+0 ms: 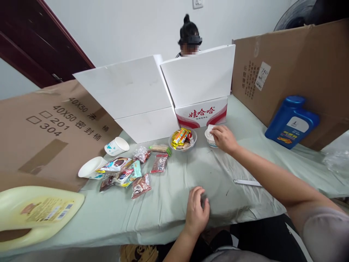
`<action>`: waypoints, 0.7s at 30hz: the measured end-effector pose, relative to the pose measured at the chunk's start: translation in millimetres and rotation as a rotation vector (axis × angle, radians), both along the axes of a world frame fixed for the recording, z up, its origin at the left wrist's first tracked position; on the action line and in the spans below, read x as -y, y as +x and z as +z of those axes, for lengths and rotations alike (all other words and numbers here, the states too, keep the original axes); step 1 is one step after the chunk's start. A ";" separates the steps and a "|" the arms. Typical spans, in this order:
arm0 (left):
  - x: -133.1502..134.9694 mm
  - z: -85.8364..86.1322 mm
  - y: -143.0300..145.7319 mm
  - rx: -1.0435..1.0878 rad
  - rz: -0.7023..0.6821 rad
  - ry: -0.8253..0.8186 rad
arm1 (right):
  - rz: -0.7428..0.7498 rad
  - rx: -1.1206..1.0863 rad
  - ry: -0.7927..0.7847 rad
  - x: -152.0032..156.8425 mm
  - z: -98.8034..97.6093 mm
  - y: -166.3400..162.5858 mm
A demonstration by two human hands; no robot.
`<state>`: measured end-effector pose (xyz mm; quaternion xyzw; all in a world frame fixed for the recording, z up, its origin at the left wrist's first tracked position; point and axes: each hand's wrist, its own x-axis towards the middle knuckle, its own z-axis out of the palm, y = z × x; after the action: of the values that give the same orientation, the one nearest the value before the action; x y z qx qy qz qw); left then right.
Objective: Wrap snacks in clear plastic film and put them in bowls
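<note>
My right hand (224, 139) reaches to a small white paper cup (211, 141), its fingers pinched at the rim on a thin white paper-like piece (209, 130) that stands up out of the cup. The cup's inside is hidden. My left hand (196, 211) rests near the table's front edge, fingers loosely curled and thumb apart, holding nothing. Left of the cup stands a clear plastic bowl (176, 148) filled with wrapped snacks (182, 137). Further left lie several loose packaged snacks (120, 165), including a red packet (159, 163) and a brown one (141, 185).
Two paper cups (116, 146) lie tipped at the left. White boxes (201, 78) form a barrier, a person (189, 32) behind it. Large cartons (272, 72) flank the table. Also here: a blue bottle (293, 122), a yellow jug (43, 214), a white strip (248, 182).
</note>
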<state>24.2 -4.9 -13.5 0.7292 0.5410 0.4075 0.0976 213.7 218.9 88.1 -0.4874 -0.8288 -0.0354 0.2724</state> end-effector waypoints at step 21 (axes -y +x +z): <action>-35.5 29.7 -54.7 0.072 0.006 -0.089 | 0.087 0.069 -0.055 135.2 -78.1 53.9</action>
<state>-30.5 30.7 16.2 0.7073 0.5570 0.4092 0.1482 267.6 83.7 10.0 -0.4567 -0.8588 -0.0173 0.2314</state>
